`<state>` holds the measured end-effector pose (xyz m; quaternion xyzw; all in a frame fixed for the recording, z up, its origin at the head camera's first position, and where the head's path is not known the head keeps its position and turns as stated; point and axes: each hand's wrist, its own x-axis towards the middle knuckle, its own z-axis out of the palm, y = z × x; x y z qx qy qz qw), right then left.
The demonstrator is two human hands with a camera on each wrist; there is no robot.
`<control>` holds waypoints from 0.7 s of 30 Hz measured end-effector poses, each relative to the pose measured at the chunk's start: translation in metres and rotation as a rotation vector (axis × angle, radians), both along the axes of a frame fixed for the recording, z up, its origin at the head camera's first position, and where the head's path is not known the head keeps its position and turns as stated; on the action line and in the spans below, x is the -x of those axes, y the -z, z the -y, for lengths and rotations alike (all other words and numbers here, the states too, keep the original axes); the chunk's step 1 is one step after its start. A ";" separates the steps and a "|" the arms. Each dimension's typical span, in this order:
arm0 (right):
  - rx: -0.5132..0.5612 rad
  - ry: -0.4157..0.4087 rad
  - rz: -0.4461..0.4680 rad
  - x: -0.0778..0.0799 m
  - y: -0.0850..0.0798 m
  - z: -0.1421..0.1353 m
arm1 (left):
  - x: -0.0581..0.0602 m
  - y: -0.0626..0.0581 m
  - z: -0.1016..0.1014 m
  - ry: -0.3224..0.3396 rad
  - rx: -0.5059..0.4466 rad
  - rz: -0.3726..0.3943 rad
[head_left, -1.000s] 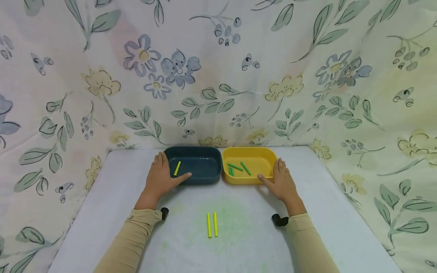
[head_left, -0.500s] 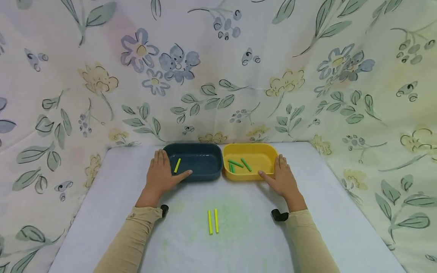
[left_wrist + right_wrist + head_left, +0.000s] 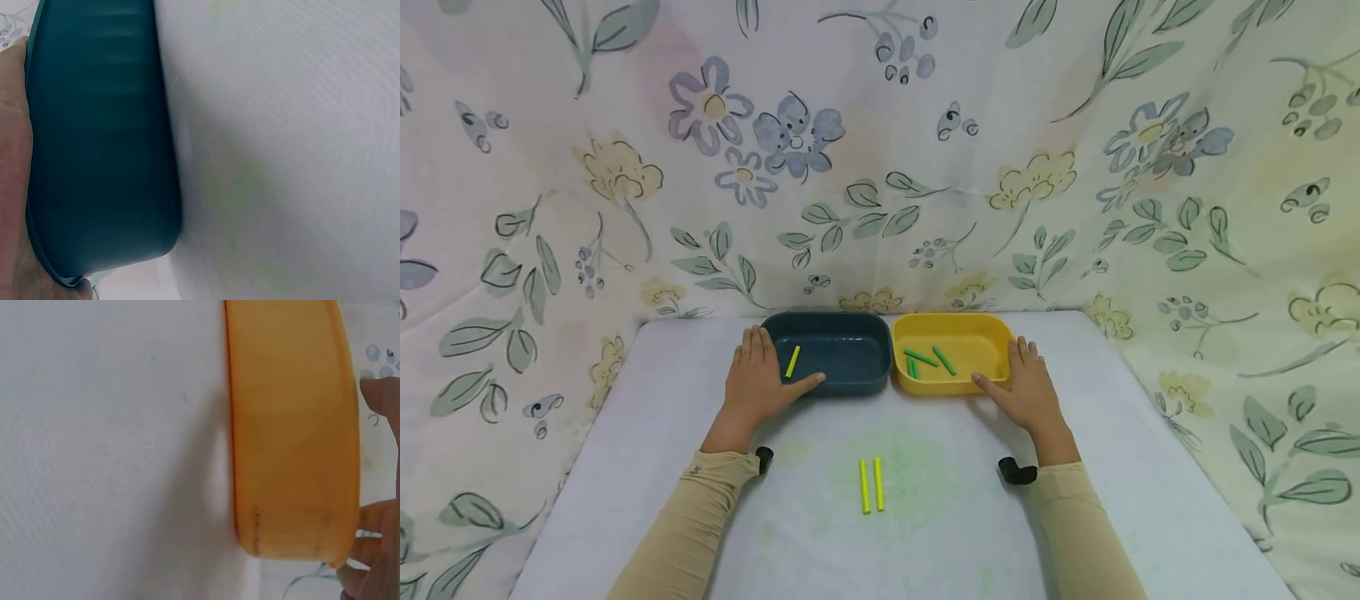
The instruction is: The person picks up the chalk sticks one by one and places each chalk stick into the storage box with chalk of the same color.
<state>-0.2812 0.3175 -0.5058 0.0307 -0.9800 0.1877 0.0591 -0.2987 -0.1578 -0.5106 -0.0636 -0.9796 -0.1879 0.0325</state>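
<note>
Left hand (image 3: 752, 383) spread wide at the left end of the dark blue tray (image 3: 853, 365), fingers straight along the end, thumb extended to the near rim. Right hand (image 3: 1032, 392) spread likewise at the right end of the yellow tray (image 3: 983, 358), thumb reaching over the near side; whether the thumb tip touched the rim, could not tell.

Trays side by side at the far edge of the table (image 3: 1150, 500), blue left, yellow right. One short yellow stick (image 3: 792, 362) lay slanted in the blue tray, toward its left end. Green sticks (image 3: 944, 361) lay at mixed angles in the yellow tray, left and middle; exact count unclear. Two longer yellow rods (image 3: 865, 486) lay near, on the white cloth, almost parallel, just apart. Faint green smudges (image 3: 902, 446) around them. Floral cloth (image 3: 880, 275) hung beyond the far edge. Tan sleeves (image 3: 677, 529) on both arms.
</note>
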 end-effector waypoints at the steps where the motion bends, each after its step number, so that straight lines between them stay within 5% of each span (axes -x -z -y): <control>1: -0.008 0.001 -0.024 -0.001 -0.001 0.000 | 0.000 0.000 0.000 0.000 0.000 0.001; 10: 0.001 -0.017 -0.274 -0.010 -0.017 0.008 | -0.002 -0.003 -0.001 0.004 -0.019 -0.004; 21: 0.174 -0.109 -0.207 -0.034 -0.029 0.026 | -0.001 0.002 -0.001 0.001 0.002 -0.011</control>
